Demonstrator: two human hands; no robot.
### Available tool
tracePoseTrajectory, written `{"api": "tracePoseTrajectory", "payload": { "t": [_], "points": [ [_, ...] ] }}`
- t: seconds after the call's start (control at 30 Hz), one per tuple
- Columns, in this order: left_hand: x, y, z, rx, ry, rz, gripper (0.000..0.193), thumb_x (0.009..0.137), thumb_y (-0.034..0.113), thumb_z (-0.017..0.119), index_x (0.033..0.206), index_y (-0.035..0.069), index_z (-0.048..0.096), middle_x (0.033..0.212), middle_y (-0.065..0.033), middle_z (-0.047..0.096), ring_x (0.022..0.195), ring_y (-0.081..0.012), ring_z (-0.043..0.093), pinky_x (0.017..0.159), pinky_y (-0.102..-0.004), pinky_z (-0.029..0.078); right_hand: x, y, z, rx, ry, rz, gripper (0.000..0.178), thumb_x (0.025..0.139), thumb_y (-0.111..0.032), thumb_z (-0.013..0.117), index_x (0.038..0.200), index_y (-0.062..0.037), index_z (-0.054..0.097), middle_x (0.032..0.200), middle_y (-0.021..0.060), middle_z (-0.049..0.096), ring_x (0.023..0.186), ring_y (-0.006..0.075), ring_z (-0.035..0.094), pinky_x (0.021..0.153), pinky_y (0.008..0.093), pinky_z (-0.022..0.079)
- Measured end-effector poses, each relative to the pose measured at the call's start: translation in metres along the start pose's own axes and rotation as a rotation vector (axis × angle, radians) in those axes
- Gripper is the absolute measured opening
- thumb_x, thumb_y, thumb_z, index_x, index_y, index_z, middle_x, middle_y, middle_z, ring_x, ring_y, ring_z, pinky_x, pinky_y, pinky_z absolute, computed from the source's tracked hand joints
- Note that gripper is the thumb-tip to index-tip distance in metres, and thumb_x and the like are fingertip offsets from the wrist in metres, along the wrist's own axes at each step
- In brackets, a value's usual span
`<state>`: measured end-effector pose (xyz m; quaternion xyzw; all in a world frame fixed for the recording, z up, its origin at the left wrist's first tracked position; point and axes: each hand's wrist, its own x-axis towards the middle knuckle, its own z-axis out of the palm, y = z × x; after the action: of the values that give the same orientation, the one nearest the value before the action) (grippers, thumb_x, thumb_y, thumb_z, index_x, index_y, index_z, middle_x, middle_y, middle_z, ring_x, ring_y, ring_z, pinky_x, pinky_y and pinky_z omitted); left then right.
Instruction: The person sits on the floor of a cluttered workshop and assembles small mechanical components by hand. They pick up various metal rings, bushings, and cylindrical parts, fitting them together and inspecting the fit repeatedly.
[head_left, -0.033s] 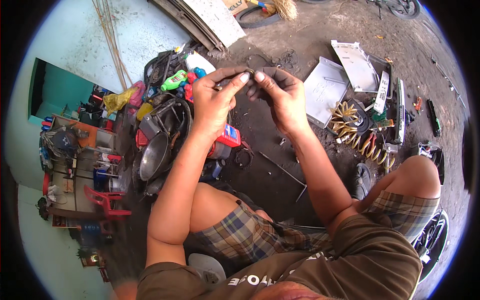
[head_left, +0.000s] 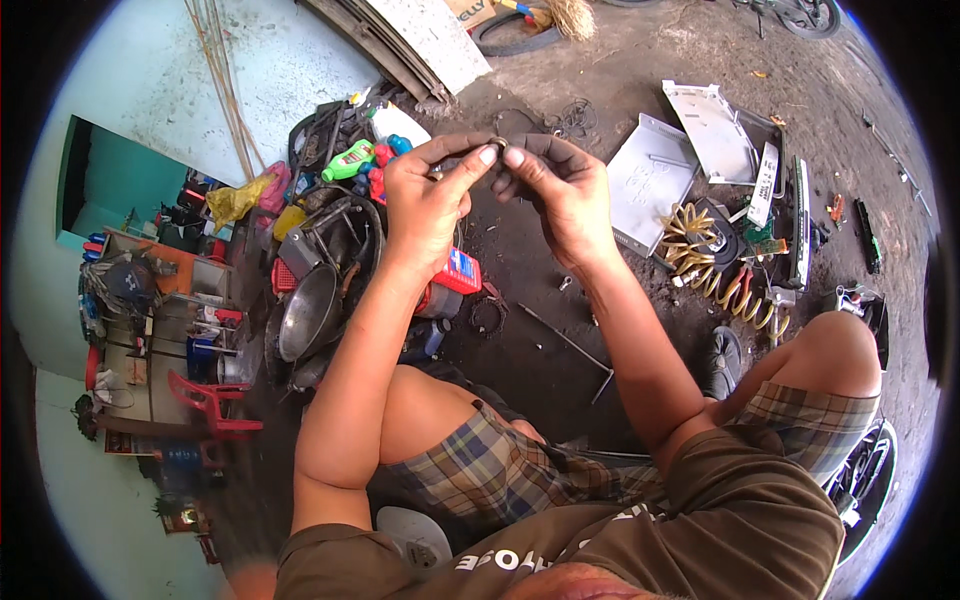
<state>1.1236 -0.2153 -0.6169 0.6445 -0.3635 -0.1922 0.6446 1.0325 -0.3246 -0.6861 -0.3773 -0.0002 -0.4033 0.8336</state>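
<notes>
Both hands meet in front of me over the dark floor, pinching a small round brass-coloured metal piece (head_left: pixel 499 143) between them. My left hand (head_left: pixel 428 195) is closed, with thumb and forefinger tips on the piece's left side. My right hand (head_left: pixel 572 192) presses its thumb and blackened fingers on the other side. The piece looks ring-like, but the fingertips cover most of it, so its exact kind is unclear. Another small metal bit (head_left: pixel 435 175) shows between the fingers of the left hand; the rest of it is hidden.
Below the hands a T-handle wrench (head_left: pixel 566 340) lies on the floor. To the right are metal panels (head_left: pixel 640 175), a coiled yellowish hose (head_left: pixel 695 240) and red-handled pliers (head_left: pixel 738 290). On the left stand a metal pan (head_left: pixel 308 312), bottles (head_left: pixel 348 160) and a red container (head_left: pixel 460 270).
My right thumb has shifted very slightly to the left on the small metal piece. Otherwise hands and surroundings look the same.
</notes>
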Motion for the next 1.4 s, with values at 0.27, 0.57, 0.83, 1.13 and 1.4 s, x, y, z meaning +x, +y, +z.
{"api": "tracePoseTrajectory", "payload": {
  "t": [0.27, 0.57, 0.83, 1.13, 1.4],
  "points": [
    [0.001, -0.003, -0.007, -0.004, -0.026, -0.017, 0.017, 0.091, 0.008, 0.079, 0.106, 0.0, 0.078, 0.084, -0.0009, 0.073, 0.058, 0.0004, 0.05, 0.048, -0.0178, 0.035, 0.0, -0.003, -0.003, 0.017, 0.016, 0.065, 0.016, 0.095, -0.007, 0.074, 0.102, 0.0066, 0.07, 0.088, 0.012, 0.074, 0.072, 0.0167, 0.071, 0.066, 0.0288, 0.058],
    [0.001, -0.002, -0.002, -0.058, -0.023, -0.053, 0.014, 0.093, 0.006, 0.076, 0.106, 0.002, 0.076, 0.07, 0.0089, 0.056, 0.053, 0.002, 0.036, 0.048, -0.0193, 0.027, 0.001, -0.004, -0.007, 0.163, -0.013, 0.199, 0.017, 0.095, -0.007, 0.073, 0.104, 0.007, 0.07, 0.089, 0.0132, 0.074, 0.074, 0.0177, 0.071, 0.066, 0.0291, 0.059],
    [0.0, -0.001, 0.002, -0.075, -0.016, -0.06, 0.013, 0.092, 0.005, 0.077, 0.105, 0.003, 0.076, 0.08, 0.0057, 0.067, 0.057, 0.0014, 0.042, 0.049, -0.0187, 0.03, 0.002, 0.001, -0.004, 0.061, 0.082, 0.093, 0.017, 0.094, -0.007, 0.075, 0.105, 0.0049, 0.071, 0.09, 0.011, 0.075, 0.074, 0.0147, 0.07, 0.068, 0.0286, 0.059],
    [0.002, -0.003, 0.0, 0.151, -0.066, 0.19, 0.013, 0.093, 0.001, 0.075, 0.105, -0.002, 0.074, 0.094, -0.0081, 0.077, 0.076, -0.009, 0.071, 0.065, -0.0217, 0.056, -0.004, -0.001, 0.006, 0.076, 0.136, 0.049, 0.014, 0.095, -0.001, 0.071, 0.106, 0.0074, 0.07, 0.097, 0.0134, 0.075, 0.08, 0.0162, 0.072, 0.074, 0.0286, 0.061],
    [0.005, -0.006, -0.001, 0.232, -0.084, 0.317, 0.013, 0.092, -0.006, 0.072, 0.105, -0.006, 0.074, 0.108, -0.0127, 0.076, 0.097, -0.015, 0.072, 0.087, -0.0267, 0.058, -0.006, -0.002, 0.007, 0.204, 0.167, 0.166, 0.017, 0.094, -0.002, 0.071, 0.109, 0.0073, 0.069, 0.101, 0.0146, 0.075, 0.083, 0.0182, 0.073, 0.077, 0.0294, 0.061]
  ]
}}
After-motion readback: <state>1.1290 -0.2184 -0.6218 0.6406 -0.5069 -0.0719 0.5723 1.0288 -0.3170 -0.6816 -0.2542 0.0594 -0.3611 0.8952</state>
